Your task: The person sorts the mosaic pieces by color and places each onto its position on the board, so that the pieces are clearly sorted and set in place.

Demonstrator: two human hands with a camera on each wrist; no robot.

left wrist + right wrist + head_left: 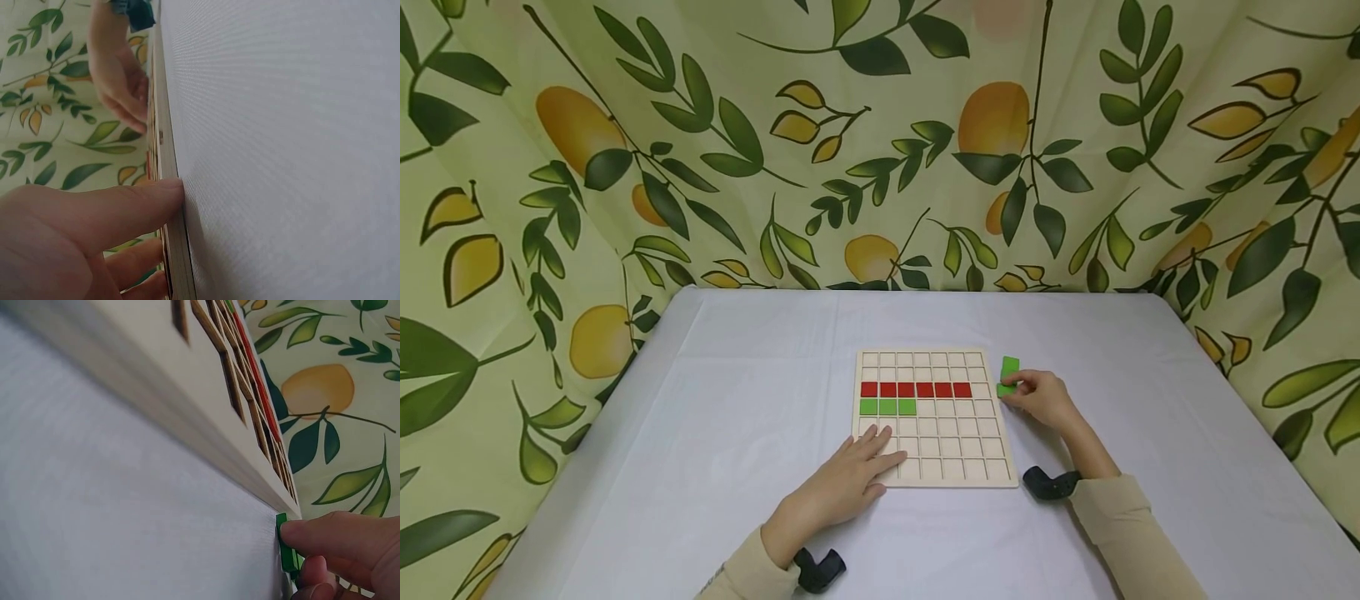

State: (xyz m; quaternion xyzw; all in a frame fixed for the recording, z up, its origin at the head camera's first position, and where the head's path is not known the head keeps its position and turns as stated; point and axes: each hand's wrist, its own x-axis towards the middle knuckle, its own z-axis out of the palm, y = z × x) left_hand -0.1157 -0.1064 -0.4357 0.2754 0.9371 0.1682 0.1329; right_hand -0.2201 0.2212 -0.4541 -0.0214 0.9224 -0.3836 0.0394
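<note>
A pale wooden grid board [951,471] lies on the table. Several red square tiles [906,390] fill most of one row, and three green tiles [887,407] sit at the left of the row below. My left hand [842,483] rests spread on the board's lower left corner, its thumb [144,203] against the board's side edge. Just off the board's right edge, my right hand [1041,398] pinches a green tile [287,550] between thumb and fingers. More green [1011,365] shows beyond those fingertips, partly hidden by them.
White cloth covers the table [737,375], running out on both sides of the board. A curtain [880,167] printed with leaves and fruit hangs behind and along the sides. Each wrist carries a black device [1051,483].
</note>
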